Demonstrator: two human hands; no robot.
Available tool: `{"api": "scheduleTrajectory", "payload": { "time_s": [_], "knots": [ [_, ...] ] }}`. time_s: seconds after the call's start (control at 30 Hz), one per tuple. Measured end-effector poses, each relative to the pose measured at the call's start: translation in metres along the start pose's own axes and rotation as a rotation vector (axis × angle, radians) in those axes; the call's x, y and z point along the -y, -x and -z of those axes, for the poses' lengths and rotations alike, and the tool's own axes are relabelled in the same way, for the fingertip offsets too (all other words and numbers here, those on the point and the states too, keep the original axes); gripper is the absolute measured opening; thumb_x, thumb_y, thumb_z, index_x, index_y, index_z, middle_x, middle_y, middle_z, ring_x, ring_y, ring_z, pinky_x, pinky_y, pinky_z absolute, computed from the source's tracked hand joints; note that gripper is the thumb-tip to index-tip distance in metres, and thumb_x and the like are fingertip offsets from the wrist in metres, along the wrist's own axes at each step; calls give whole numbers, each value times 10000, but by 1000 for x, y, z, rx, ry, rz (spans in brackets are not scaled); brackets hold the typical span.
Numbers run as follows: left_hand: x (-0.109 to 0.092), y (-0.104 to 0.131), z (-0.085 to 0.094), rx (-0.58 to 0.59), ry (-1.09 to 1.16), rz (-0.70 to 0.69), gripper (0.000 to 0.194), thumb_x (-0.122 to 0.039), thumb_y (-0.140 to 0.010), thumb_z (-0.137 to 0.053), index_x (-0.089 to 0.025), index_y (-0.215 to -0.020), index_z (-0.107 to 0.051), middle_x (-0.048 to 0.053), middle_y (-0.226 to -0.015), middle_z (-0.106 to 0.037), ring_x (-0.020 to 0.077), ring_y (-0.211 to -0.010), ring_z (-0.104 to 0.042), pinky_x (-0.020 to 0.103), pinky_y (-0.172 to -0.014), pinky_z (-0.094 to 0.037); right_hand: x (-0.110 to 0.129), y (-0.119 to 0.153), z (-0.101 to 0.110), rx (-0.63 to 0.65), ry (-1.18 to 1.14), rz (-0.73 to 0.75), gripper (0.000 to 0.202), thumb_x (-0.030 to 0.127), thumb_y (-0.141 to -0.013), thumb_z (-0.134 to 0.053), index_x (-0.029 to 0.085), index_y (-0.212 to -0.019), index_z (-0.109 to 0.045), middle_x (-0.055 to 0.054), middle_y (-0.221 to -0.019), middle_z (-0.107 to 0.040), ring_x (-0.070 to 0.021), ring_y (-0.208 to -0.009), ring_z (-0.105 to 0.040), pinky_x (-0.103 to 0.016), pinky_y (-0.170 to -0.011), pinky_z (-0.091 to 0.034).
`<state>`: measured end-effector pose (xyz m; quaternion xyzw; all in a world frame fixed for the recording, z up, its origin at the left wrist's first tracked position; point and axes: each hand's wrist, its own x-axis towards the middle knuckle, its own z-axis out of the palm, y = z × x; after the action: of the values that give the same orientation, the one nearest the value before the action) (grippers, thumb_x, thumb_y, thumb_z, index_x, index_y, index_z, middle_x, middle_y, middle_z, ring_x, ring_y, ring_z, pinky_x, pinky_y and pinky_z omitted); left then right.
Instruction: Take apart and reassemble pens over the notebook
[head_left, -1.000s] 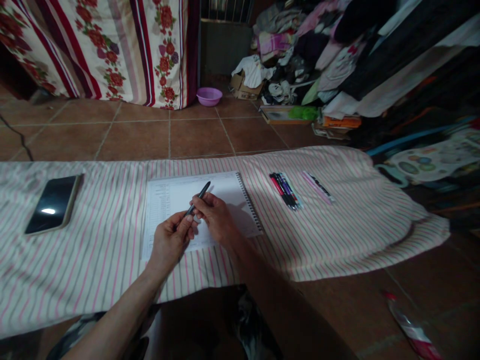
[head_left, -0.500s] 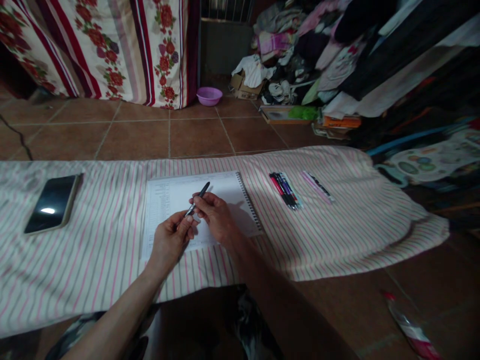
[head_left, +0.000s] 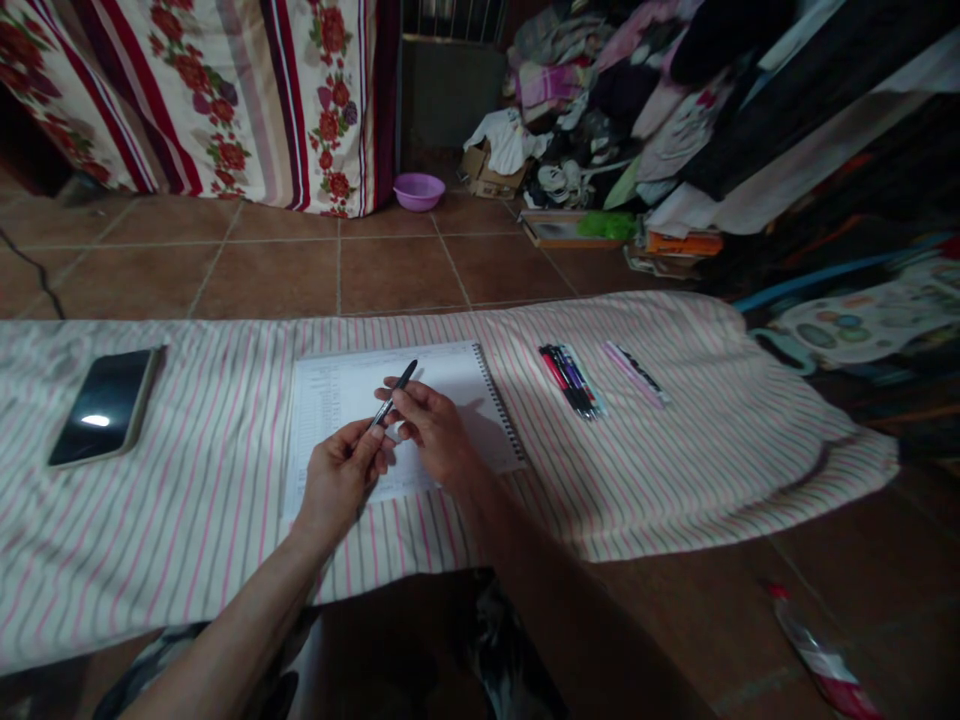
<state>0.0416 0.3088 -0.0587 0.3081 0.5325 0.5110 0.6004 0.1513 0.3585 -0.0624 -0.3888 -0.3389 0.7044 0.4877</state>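
Observation:
A dark pen with a silvery section [head_left: 406, 375] is held slanted above the spiral notebook [head_left: 450, 364]. My left hand [head_left: 346, 468] pinches its lower end between thumb and fingers. Higher up the barrel, my right hand [head_left: 429, 420] is closed on the same pen, thumb against the fingers. The notebook lies open to a white page with faint printed rows along its left side, its wire binding on the right. Both hands hover over the page and hide part of it.
On the striped cloth [head_left: 675, 500], several pens [head_left: 570, 380] lie in a cluster right of the notebook, with pink and dark pens [head_left: 636, 372] beyond. A smartphone [head_left: 105, 405] rests at left. A bottle [head_left: 821, 650] lies on the tiled floor; a purple basin [head_left: 419, 191] stands behind.
My right hand and the pen's upper end have shifted very slightly up and left. My left hand keeps its pinch, and everything else is still.

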Motion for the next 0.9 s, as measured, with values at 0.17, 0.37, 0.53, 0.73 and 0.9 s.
{"api": "scheduleTrajectory", "payload": {
  "time_s": [0.17, 0.37, 0.53, 0.73, 0.9],
  "knots": [
    [-1, 1, -1, -5, 14, 16, 317, -357, -648, -694, -108, -841, -653, 19, -610, -599, 55, -446, -422, 176, -408, -287, -4, -3, 4, -14, -1, 0, 239, 307, -659, -677, 173, -856, -667, -44, -844, -663, -46, -515, -474, -185, -420, -310],
    [1, 2, 1, 2, -38, 3, 270, -356, -665, -679, -115, -783, -652, 6, -572, -585, 45, -414, -405, 180, -398, -270, -6, -5, 1, -29, 2, 33, 174, 293, -629, -699, 153, -724, -659, 15, -598, -591, -34, -456, -399, -187, -430, -284],
    [3, 2, 4, 19, -57, -11, 300, -345, -680, -675, -122, -878, -657, 6, -588, -592, 50, -423, -417, 183, -404, -275, -6, -4, -1, -71, 21, 44, 215, 320, -607, -713, 153, -609, -578, 43, -515, -526, -46, -451, -391, -199, -437, -284],
    [1, 3, 1, 4, -39, -8, 282, -352, -678, -671, -116, -832, -655, 13, -594, -596, 54, -430, -419, 179, -398, -278, -4, -1, -4, -86, 68, 56, 232, 336, -619, -707, 153, -604, -565, 52, -492, -486, -51, -463, -393, -203, -452, -290],
    [-3, 3, -1, 1, -7, 1, 302, -331, -662, -686, -103, -857, -657, 24, -612, -603, 59, -451, -430, 180, -412, -300, 0, 1, 0, -1, -21, -2, 275, 345, -657, -679, 180, -874, -644, -31, -850, -655, -46, -509, -437, -200, -436, -287]
  ]
}}
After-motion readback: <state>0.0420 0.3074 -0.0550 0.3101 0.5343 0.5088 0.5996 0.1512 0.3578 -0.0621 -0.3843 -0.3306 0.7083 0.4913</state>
